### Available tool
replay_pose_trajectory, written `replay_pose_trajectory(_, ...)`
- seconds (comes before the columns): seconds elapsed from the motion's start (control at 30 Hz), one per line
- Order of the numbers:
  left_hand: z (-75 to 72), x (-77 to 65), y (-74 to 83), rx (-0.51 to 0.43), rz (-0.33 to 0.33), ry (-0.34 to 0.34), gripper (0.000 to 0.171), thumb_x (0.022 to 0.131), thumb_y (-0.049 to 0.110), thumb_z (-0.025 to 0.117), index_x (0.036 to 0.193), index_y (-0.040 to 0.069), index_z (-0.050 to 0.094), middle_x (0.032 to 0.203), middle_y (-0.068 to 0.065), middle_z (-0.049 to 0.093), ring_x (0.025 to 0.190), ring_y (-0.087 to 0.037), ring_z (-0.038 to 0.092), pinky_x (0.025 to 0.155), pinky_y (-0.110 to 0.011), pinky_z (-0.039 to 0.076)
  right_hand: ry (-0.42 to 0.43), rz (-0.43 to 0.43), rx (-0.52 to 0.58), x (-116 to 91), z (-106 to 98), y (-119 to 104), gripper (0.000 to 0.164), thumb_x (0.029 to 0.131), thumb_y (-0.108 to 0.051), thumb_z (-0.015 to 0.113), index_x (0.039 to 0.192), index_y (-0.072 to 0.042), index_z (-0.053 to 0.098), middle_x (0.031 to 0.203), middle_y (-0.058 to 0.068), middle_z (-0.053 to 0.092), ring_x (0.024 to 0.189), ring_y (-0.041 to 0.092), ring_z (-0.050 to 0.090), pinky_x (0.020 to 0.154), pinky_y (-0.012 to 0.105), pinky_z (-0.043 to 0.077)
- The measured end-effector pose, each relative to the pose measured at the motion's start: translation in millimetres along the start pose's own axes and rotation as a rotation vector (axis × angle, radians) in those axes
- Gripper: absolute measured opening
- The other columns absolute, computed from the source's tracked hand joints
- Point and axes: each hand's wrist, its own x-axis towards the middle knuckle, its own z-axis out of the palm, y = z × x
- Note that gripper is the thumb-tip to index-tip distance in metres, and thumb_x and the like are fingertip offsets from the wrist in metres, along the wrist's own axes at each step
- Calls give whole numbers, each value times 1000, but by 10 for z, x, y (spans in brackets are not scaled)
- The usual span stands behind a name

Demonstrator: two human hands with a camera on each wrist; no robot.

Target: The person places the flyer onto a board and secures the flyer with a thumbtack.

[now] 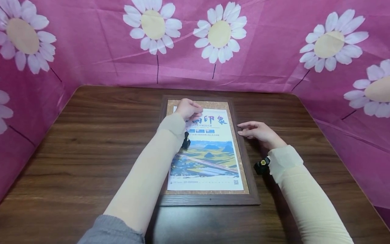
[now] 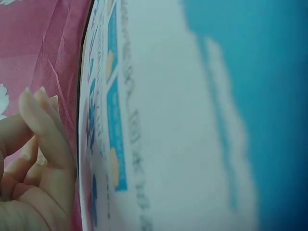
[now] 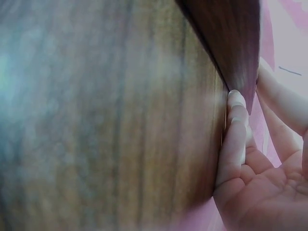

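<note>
A cork board in a dark wooden frame (image 1: 210,200) lies on the table. On its cork sits a printed poster (image 1: 210,186) with blue lettering and a landscape picture. My left hand (image 1: 188,108) is over the poster's upper part, fingertips drawn together near its top edge. In the left wrist view the left hand (image 2: 41,168) has its fingers bent and tips meeting; no object shows between them. My right hand (image 1: 259,134) is at the frame's right side. In the right wrist view the right hand (image 3: 260,173) pinches the frame's edge (image 3: 231,43), with fingers on either side.
The brown wood-grain table (image 1: 91,152) extends on both sides of the frame. A pink cloth with white daisies (image 1: 186,67) hangs around its back and sides. Small black cameras (image 1: 262,166) sit at both wrists.
</note>
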Motion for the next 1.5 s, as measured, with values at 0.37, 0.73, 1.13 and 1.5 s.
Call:
replay_pose_trajectory(0.37,64,108,-53,-17,-91,8,27,92,1,66,119,-2,68,65,-4,65,46,-5,57,46,-13,46,2,9,8,-28,-13,-12,54,93,-21,70,139,2,53,87,-13,61,85,5,54,77,22,50)
replay_pose_trajectory(0.73,2,10,-15,22,-78,-30,27,92,5,68,118,-2,67,62,-3,63,45,-5,55,44,-13,43,-2,10,8,-6,-22,-35,55,93,-23,70,140,0,52,88,-14,62,86,4,55,78,22,50)
replay_pose_trajectory(1.13,-17,41,-44,42,-92,-34,22,93,11,68,113,1,71,72,-3,67,47,-4,53,44,-15,44,12,6,12,-2,-2,-24,54,93,-21,71,139,2,53,88,-14,60,84,3,55,77,21,50)
replay_pose_trajectory(1.5,-23,-17,16,42,-128,-51,22,94,8,66,115,2,70,69,-4,68,46,-6,54,46,-16,47,16,17,24,-14,16,-28,55,92,-20,71,139,2,52,87,-15,61,84,3,56,77,21,50)
